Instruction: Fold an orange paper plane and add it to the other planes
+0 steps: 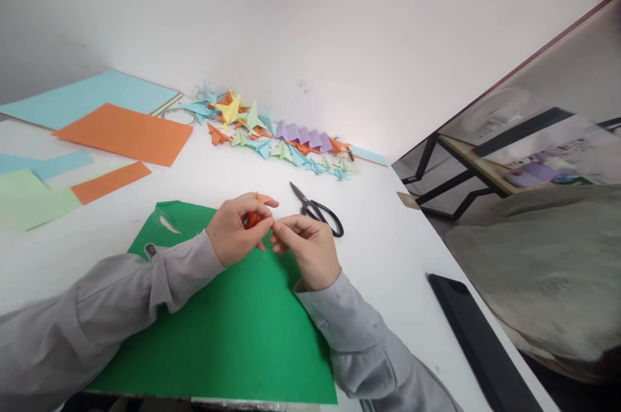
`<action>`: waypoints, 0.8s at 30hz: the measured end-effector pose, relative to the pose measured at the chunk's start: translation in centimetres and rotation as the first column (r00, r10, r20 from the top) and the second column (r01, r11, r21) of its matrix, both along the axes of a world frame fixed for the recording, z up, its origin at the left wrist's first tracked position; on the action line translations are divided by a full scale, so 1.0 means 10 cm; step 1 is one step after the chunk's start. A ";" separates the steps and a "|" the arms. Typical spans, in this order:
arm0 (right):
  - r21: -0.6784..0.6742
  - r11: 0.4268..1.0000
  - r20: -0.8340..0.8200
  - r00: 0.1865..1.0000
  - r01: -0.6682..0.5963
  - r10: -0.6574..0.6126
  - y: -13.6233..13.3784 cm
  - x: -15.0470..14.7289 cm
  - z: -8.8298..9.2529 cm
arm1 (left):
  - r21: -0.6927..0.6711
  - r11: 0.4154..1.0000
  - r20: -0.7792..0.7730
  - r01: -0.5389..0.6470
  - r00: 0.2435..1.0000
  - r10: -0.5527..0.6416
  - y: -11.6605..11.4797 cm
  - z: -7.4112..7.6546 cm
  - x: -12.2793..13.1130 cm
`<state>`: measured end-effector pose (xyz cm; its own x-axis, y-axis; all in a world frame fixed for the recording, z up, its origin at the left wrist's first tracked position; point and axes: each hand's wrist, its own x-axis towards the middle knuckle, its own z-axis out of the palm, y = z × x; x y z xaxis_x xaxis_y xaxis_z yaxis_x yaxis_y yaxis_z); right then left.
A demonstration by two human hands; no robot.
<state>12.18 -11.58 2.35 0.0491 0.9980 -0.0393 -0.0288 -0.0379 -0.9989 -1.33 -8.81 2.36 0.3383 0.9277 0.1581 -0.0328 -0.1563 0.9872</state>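
A small folded orange paper piece (253,219) is held in the curled fingers of my left hand (235,227), with one orange tip showing beyond the fingers. My right hand (313,250) meets it at the fingertips, thumb and forefinger pinched at the end of the paper. Whatever lies within that pinch is too small to make out. Both hands are above a green sheet (233,334) on the white table. Black-handled scissors (317,208) lie just beyond my right hand, blades pointing away to the left.
Folded paper figures (252,118) in several colours line the back by the wall. To the left are an orange sheet (129,134), a light blue sheet (97,98) and green paper strips (33,198). A long black object (478,341) lies along the right table edge.
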 end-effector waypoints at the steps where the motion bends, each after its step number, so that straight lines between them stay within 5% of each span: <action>1: 0.018 1.000 0.021 1.000 0.016 -0.017 -0.01 -0.01 0.01 | -0.018 1.000 0.016 -0.004 1.000 0.004 0.00 -0.01 0.01; 16: 0.041 0.998 0.009 0.999 0.038 -0.038 -0.04 -0.03 0.01 | -0.043 0.999 0.040 -0.011 0.999 0.013 -0.01 -0.04 0.02; 24: -0.105 0.994 -0.216 0.976 0.006 -0.029 0.00 0.00 -0.04 | 0.035 0.999 0.009 0.004 1.000 -0.005 0.00 -0.04 0.01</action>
